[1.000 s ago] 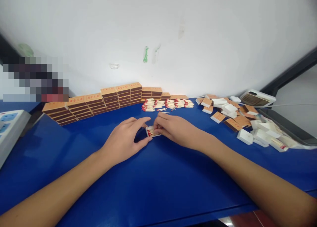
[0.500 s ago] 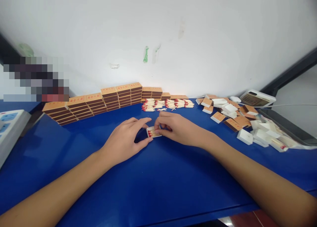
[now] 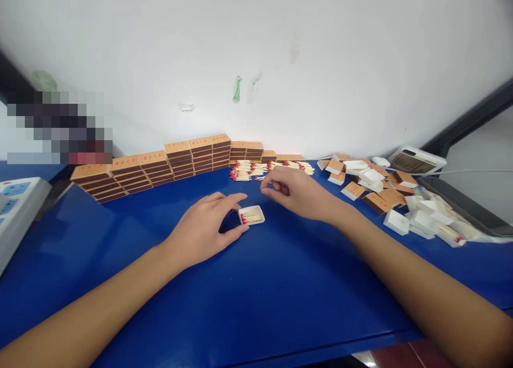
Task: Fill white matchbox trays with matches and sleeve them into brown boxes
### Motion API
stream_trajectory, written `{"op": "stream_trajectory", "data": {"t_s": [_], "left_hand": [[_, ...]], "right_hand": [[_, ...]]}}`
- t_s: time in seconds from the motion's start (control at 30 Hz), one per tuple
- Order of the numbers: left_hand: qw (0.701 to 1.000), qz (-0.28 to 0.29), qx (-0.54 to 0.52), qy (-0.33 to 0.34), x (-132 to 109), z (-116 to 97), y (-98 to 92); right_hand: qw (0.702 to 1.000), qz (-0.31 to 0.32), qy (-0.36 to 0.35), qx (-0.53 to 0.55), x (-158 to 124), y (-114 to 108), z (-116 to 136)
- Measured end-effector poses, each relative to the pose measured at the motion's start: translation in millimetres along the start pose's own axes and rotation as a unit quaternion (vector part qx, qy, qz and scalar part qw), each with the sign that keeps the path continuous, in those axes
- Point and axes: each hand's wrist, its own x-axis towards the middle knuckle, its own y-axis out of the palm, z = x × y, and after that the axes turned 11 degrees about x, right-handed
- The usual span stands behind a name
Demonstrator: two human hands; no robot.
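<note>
A small white matchbox tray (image 3: 258, 220) lies on the blue table, with red-tipped matches (image 3: 250, 216) in it. My left hand (image 3: 208, 218) is at its left end, the thumb against the near corner and a fingertip at the far side, index finger raised. To the right and above the tray hovers my right hand (image 3: 294, 191), its fingers curled and a gap between thumb and index finger; nothing shows in it. Just behind it, piles of loose matches (image 3: 241, 170) lie in a row, partly hidden by that hand.
Stacked closed matchboxes (image 3: 200, 154) line the wall at the back left. On the right is a heap of orange sleeves (image 3: 377, 201) and white trays (image 3: 422, 221), beside a phone (image 3: 417, 159) and a dark flat object (image 3: 465, 205). A power strip (image 3: 24, 207) stands at far left.
My right hand has lifted off the tray and moved up and right, leaving the matches in the tray uncovered. My left hand has stayed at the tray.
</note>
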Motion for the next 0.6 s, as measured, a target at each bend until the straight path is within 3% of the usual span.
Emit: {"op": "stream_trajectory", "data": {"t_s": [0.07, 0.23, 0.6], "left_hand": [[1.000, 0.005, 0.003, -0.001, 0, 0, 0.4], [1.000, 0.007, 0.002, -0.006, 1, 1, 1.1], [1.000, 0.012, 0.002, -0.009, 1, -1, -2.0]], "right_hand": [[0.999, -0.025, 0.011, -0.035, 2, -3, -19], [0.997, -0.020, 0.030, -0.065, 5, -3, -48], [0.997, -0.026, 0.009, -0.074, 12, 4, -52]]}}
